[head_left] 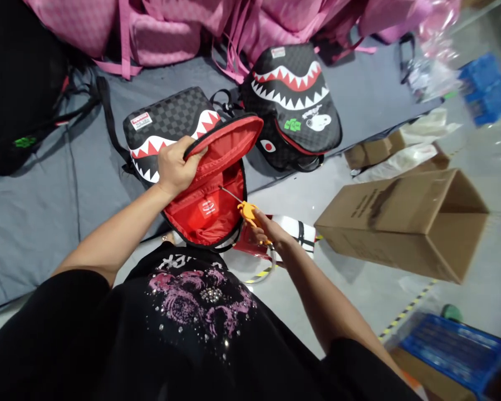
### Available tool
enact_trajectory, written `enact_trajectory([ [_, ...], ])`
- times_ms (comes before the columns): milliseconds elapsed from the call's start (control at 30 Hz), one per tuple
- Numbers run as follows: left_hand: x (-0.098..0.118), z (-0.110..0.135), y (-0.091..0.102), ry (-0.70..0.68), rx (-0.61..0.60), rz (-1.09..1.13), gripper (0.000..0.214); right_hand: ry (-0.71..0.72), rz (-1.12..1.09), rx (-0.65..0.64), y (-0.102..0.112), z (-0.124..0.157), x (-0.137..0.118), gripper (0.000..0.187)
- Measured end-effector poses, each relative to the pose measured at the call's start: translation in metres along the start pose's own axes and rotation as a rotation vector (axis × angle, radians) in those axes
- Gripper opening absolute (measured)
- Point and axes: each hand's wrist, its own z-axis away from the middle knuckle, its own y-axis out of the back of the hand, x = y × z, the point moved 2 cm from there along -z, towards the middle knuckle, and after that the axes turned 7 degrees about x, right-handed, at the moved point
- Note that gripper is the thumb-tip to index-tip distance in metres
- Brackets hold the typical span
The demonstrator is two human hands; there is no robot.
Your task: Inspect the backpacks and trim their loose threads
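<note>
My left hand (178, 167) is closed on the edge of the opened flap of a black checkered backpack (171, 106) with a shark-mouth print. The flap is held up, and the red lining (192, 220) with a white printed label shows inside. In my right hand (269, 229) is an orange air blow gun (247, 211) with a thin metal nozzle, its tip pointing into the red opening. A pale hose (272, 264) curves down below that hand. Close by on the grey cloth lies a second shark-print backpack (294, 103), its front facing up.
Pink backpacks (165, 42) line the far side of the grey-covered table (25, 223). A large black bag (16, 72) sits at left. On the floor at right are an open cardboard box (371, 223), a blue crate (455, 351) and blue packaging (486, 89).
</note>
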Motion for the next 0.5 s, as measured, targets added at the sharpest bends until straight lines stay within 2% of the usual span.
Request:
enact_trajectory([
  [133, 0.007, -0.001, 0.0, -0.087, -0.047, 0.026, 0.038, 0.075, -0.175, 0.054, -0.018, 0.002, 0.01, 0.065],
  [233, 0.01, -0.001, -0.002, -0.114, -0.087, 0.007, 0.037, 0.051, -0.201, 0.051, -0.019, 0.007, 0.015, 0.065],
  [367, 0.011, -0.002, -0.003, -0.13, -0.101, 0.004, 0.033, -0.032, -0.071, 0.036, -0.001, 0.027, 0.016, 0.055],
  [433, 0.011, -0.002, 0.002, -0.136, -0.084, 0.003, 0.029, -0.005, 0.015, 0.107, 0.015, 0.04, 0.007, 0.047],
  [500, 0.011, 0.0, 0.012, -0.14, -0.061, -0.018, 0.025, 0.088, 0.095, 0.252, 0.032, 0.051, -0.013, 0.042],
])
